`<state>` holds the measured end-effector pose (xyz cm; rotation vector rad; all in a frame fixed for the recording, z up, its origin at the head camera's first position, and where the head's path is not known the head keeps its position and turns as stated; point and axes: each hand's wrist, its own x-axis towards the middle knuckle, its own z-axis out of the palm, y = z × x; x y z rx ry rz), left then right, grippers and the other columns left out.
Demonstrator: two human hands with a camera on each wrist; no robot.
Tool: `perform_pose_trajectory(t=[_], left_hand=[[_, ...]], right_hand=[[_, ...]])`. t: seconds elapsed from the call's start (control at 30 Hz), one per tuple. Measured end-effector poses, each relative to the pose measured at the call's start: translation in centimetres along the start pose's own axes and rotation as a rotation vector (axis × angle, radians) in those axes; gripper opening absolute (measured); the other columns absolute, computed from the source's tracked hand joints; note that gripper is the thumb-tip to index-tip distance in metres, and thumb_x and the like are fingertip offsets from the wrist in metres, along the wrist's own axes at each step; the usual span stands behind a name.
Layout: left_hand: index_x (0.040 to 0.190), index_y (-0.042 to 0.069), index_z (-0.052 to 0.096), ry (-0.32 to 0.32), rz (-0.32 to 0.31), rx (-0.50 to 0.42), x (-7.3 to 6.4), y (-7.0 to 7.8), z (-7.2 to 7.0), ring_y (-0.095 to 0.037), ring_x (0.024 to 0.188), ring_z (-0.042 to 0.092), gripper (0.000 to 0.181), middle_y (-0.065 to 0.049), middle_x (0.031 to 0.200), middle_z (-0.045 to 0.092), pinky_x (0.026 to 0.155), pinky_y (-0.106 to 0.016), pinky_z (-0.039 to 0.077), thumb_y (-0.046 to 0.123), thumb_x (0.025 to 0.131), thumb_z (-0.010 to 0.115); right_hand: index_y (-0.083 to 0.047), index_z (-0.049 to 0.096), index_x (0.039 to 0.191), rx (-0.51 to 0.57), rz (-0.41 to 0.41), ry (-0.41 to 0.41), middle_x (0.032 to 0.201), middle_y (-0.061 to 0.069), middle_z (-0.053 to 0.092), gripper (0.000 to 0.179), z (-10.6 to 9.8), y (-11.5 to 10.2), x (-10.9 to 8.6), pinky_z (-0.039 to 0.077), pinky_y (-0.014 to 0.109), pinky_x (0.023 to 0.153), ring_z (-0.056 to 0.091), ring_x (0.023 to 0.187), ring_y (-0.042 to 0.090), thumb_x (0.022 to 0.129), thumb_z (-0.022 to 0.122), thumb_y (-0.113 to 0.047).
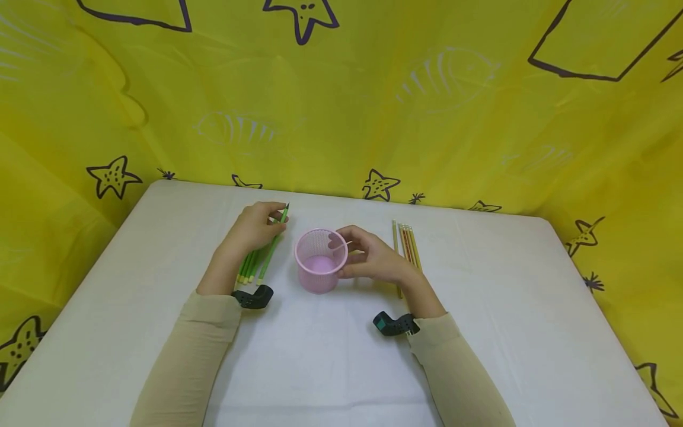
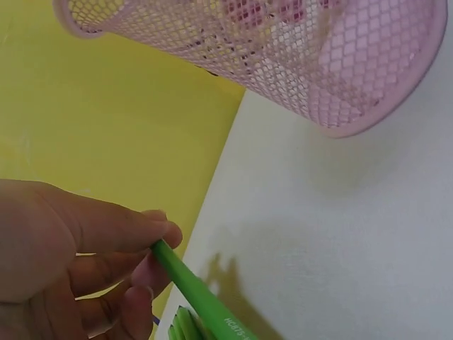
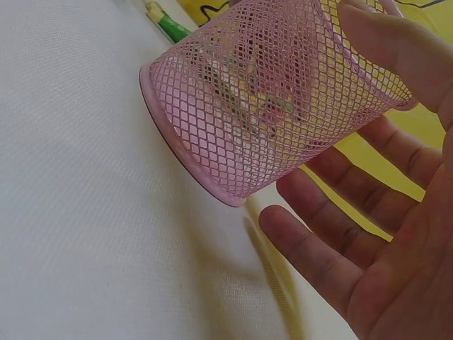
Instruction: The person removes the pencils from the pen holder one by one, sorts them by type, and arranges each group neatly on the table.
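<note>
Between the thumb and fingers of my left hand (image 1: 255, 228) is a green pencil (image 1: 270, 254), its dark point up and away and its pale end low near the table. Beside and partly under that hand lie several more green pencils (image 1: 248, 270). My right hand (image 1: 377, 260) holds a pink mesh pencil cup (image 1: 318, 280) from its right side. In the right wrist view the thumb (image 3: 396, 49) lies against the cup near its rim, with the other fingers spread along the far side. The cup stands upright, mouth up, with no pencils visible inside.
Several yellowish and reddish pencils (image 1: 409, 240) lie to the right of the cup, partly hidden by the right hand and forearm. A white cloth covers the table (image 1: 331, 362). Behind it hangs a yellow curtain (image 1: 341, 89) with drawn stars and fish.
</note>
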<state>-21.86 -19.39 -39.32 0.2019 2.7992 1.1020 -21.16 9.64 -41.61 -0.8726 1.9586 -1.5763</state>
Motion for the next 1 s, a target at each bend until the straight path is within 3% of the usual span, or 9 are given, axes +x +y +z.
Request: perform_pose_trajectory(t=[0.27,0.43,0.6,0.67,0.8,1.0], left_hand=[[0.146,0.01,0.047,0.031,0.025,0.08,-0.1,-0.2,0.3,-0.04,0.121,0.055,0.058,-0.021,0.131,0.062,0.104,-0.058,0.043,0.004,0.091,0.065],[0.142,0.012,0.052,0.003,0.04,0.101,-0.1,-0.6,0.4,-0.039,0.124,0.053,0.06,-0.018,0.132,0.062,0.105,-0.057,0.041,-0.002,0.085,0.06],[0.142,0.013,0.052,-0.009,0.05,0.092,-0.2,-0.6,0.5,-0.038,0.122,0.056,0.054,-0.016,0.13,0.064,0.104,-0.056,0.043,0.004,0.09,0.063],[0.14,0.013,0.054,-0.001,0.061,0.077,-0.3,-0.4,0.4,-0.036,0.116,0.059,0.045,-0.015,0.127,0.065,0.101,-0.054,0.045,0.013,0.095,0.062],[0.119,0.01,0.063,0.049,0.093,0.003,-0.8,0.6,-0.3,-0.03,0.095,0.063,0.026,-0.011,0.11,0.07,0.084,-0.045,0.051,0.029,0.102,0.056],[0.092,0.01,0.058,0.142,0.201,-0.127,-2.4,2.7,-1.8,-0.024,0.068,0.053,0.033,-0.01,0.081,0.063,0.06,-0.034,0.043,0.038,0.106,0.047]], right_hand=[[-0.004,0.05,0.135,0.018,0.01,-0.005,0.132,0.02,0.056,0.066,0.0,0.2,0.0,0.055,0.042,0.096,0.058,0.118,0.038,0.077,0.081,0.003],[-0.004,0.05,0.135,0.023,0.01,-0.008,0.132,0.019,0.056,0.066,0.0,0.1,0.0,0.056,0.041,0.095,0.058,0.118,0.038,0.077,0.081,0.003],[-0.004,0.049,0.136,0.022,0.01,-0.012,0.132,0.019,0.056,0.066,0.1,0.0,-0.2,0.055,0.042,0.096,0.058,0.118,0.037,0.078,0.081,0.001],[-0.005,0.05,0.136,0.016,0.01,-0.012,0.132,0.018,0.056,0.066,0.1,0.0,-0.2,0.055,0.042,0.096,0.057,0.119,0.036,0.078,0.081,0.0],[-0.007,0.051,0.135,0.005,0.008,-0.012,0.132,0.016,0.057,0.066,0.1,0.0,-0.1,0.055,0.043,0.097,0.058,0.119,0.034,0.078,0.082,-0.001],[-0.006,0.051,0.135,-0.03,0.027,-0.02,0.131,0.014,0.058,0.065,0.1,0.5,-0.2,0.053,0.043,0.099,0.058,0.118,0.032,0.078,0.082,-0.002]])
